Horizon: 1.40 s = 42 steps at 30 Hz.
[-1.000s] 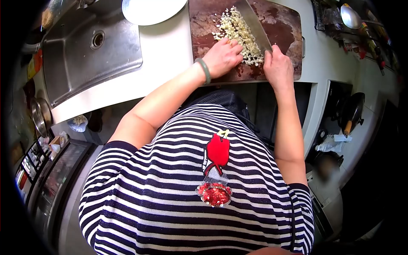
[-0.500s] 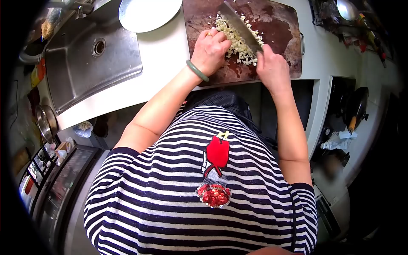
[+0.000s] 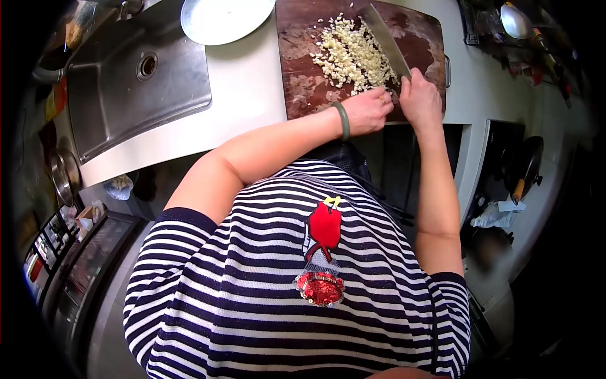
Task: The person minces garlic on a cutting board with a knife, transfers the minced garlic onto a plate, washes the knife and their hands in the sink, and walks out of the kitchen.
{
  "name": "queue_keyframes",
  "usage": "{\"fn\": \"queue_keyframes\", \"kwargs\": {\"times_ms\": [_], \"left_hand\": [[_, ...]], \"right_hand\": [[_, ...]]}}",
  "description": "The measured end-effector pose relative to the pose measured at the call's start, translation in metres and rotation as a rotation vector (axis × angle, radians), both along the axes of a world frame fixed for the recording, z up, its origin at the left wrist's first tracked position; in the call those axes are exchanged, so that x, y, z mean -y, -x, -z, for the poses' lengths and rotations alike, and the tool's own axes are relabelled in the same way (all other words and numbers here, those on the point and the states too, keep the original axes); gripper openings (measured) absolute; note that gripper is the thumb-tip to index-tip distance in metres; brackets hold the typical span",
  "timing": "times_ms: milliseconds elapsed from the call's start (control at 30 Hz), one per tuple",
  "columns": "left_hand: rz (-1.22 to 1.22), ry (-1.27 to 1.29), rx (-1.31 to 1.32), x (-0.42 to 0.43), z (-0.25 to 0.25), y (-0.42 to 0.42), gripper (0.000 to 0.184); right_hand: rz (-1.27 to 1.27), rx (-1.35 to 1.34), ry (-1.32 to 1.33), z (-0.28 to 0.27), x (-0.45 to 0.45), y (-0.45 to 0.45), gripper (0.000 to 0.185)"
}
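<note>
In the head view, my right hand (image 3: 421, 101) grips a cleaver (image 3: 387, 41) by its handle. The blade slants up and to the left along the right side of a pile of finely chopped garlic (image 3: 353, 54). The pile lies on a brown, stained cutting board (image 3: 302, 88). My left hand (image 3: 369, 112), with a green bangle (image 3: 342, 120) at the wrist, is at the board's near edge beside the cleaver's handle end. Its fingers are curled together; whether they hold anything is hidden.
Left of the board, a white plate (image 3: 226, 22) rests on the white counter (image 3: 246, 79) by the steel sink (image 3: 142, 107). A ladle (image 3: 516, 22) is at the upper right. A dark pan (image 3: 529, 167) with a wooden handle is lower right. Metal bowls (image 3: 63, 180) stand far left.
My left hand has moved right and nearer my body, from the pile's left side to near the cleaver's handle. The cleaver has shifted right, from over the garlic to the pile's right side.
</note>
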<state>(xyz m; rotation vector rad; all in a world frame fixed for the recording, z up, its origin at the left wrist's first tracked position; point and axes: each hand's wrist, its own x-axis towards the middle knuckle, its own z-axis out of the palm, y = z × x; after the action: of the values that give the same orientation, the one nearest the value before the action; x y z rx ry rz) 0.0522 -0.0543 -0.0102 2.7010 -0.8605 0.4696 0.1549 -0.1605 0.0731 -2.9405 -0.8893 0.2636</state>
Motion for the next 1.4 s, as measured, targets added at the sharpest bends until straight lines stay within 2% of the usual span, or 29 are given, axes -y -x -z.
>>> {"fn": "queue_keyframes", "kwargs": {"times_ms": [33,67,233,300,433,600,767,967,1067,1400], "left_hand": [[-0.011,0.085,0.004,-0.008,0.002,-0.004,0.016],[-0.088,0.045,-0.005,-0.015,0.003,-0.007,0.015],[-0.461,0.176,0.101,-0.065,-0.013,-0.009,0.005],[-0.527,0.176,0.073,-0.079,-0.012,-0.003,0.005],[-0.625,0.164,0.066,-0.088,-0.007,0.010,0.005],[-0.682,0.224,0.017,-0.080,-0.014,0.023,0.005],[-0.715,0.265,0.029,-0.085,-0.014,0.024,0.007],[-0.766,0.462,0.106,-0.092,-0.011,0.038,0.026],[-0.815,0.515,0.085,-0.095,-0.008,0.048,0.027],[-0.789,0.530,0.024,-0.094,-0.011,0.072,0.030]], "right_hand": [[-0.026,-0.005,-0.024,0.002,0.001,0.001,0.021],[-0.049,-0.011,-0.049,0.004,0.002,0.001,0.021],[-0.048,-0.052,-0.092,-0.008,-0.011,0.012,0.021],[-0.058,-0.098,-0.080,0.004,-0.014,0.014,0.021],[-0.080,-0.078,-0.061,-0.009,-0.015,0.017,0.021],[-0.086,-0.113,-0.081,0.000,-0.019,0.027,0.020],[-0.083,-0.096,-0.080,-0.014,-0.025,0.032,0.019],[-0.123,-0.092,-0.058,-0.016,-0.025,0.036,0.018],[-0.111,-0.116,-0.096,-0.019,-0.026,0.044,0.018],[-0.111,-0.167,-0.073,-0.009,-0.024,0.050,0.017]]}}
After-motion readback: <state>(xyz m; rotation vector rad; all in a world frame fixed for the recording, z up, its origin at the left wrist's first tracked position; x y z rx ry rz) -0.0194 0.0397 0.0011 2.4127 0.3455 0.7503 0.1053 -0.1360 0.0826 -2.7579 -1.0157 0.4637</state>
